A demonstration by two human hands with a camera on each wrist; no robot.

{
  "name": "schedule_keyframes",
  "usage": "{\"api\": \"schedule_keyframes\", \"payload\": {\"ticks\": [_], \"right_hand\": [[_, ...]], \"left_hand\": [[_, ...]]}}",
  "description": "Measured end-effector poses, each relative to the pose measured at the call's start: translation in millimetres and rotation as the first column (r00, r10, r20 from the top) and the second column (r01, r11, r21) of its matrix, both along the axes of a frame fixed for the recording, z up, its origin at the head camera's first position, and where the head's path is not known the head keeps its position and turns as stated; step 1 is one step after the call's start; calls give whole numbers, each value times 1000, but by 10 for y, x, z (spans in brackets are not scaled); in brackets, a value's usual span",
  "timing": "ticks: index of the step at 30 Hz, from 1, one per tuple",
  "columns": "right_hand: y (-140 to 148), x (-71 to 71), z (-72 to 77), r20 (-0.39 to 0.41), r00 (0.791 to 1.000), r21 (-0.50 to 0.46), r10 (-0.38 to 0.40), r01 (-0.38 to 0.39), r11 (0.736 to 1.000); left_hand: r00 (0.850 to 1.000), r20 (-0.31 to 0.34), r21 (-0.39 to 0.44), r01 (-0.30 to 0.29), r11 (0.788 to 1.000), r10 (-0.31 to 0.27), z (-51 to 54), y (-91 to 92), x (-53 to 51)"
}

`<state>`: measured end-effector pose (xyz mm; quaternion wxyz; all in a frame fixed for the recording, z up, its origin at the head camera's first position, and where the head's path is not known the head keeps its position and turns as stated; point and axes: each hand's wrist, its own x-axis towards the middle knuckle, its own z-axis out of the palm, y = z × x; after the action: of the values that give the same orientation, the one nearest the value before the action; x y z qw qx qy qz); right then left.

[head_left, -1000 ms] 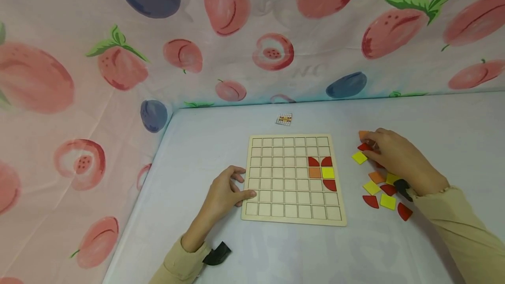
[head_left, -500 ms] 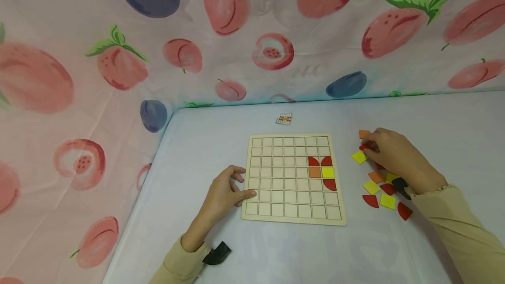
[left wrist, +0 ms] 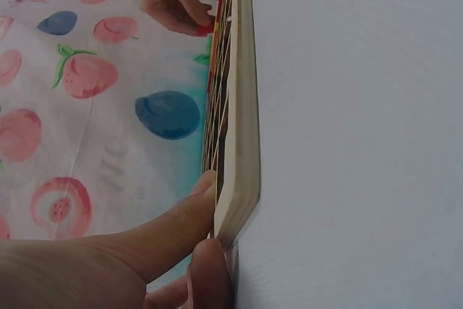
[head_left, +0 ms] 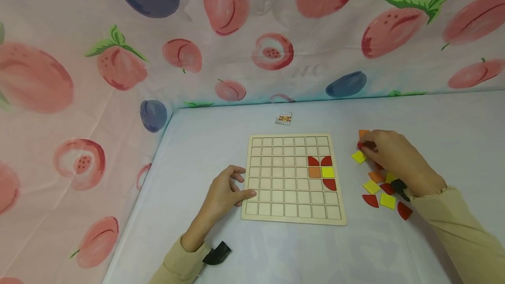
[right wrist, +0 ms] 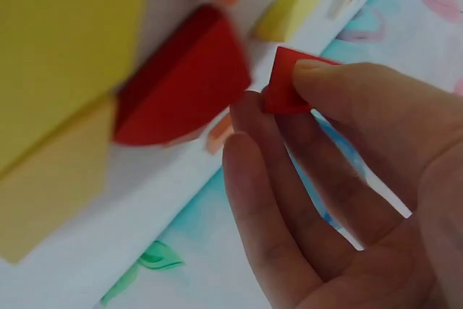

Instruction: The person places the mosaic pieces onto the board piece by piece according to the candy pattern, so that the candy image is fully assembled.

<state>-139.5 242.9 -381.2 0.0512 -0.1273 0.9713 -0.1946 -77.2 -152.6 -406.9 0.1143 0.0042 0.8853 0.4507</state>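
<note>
At the left edge of a wooden grid board [head_left: 277,197], my left hand [head_left: 222,191] holds on, thumb on the top face and fingers at the side. Red quarter-circle tiles, an orange square tile [head_left: 314,172] and a yellow square tile [head_left: 328,172] sit in cells at the board's right. My right hand [head_left: 396,154], above the loose tiles, pinches a red tile [right wrist: 283,86] between thumb and fingertips; the right wrist view shows it raised off the table. Part of that tile is hidden by the thumb. In the left wrist view the board's edge [left wrist: 244,128] lies against the left thumb.
Loose tiles lie right of the board: a yellow square [head_left: 388,201], a red quarter-circle [head_left: 404,211], an orange square [head_left: 364,133] and several others, some under the right hand. A small patterned card [head_left: 284,118] lies behind the board. A fruit-print cloth [head_left: 232,56] stands behind the table.
My right hand has closed its fingertips on the red tile and drawn it slightly up and left from among the loose tiles. The left hand and the board have stayed put.
</note>
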Motion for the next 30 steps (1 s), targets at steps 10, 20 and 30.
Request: {"api": "schedule_keyframes", "payload": {"ticks": [10, 20, 30], "right_hand": [[-240, 130, 132, -76, 996, -74, 52, -57, 996], [-405, 232, 170, -137, 978, -104, 158, -173, 979], [-576, 331, 148, -197, 943, -117, 269, -295, 948]], "left_hand": [[1000, 3, 6, -2, 1000, 2, 3, -8, -4], [1000, 5, 4, 0, 1000, 0, 11, 7, -14], [1000, 3, 10, -3, 1000, 3, 2, -5, -5]]}}
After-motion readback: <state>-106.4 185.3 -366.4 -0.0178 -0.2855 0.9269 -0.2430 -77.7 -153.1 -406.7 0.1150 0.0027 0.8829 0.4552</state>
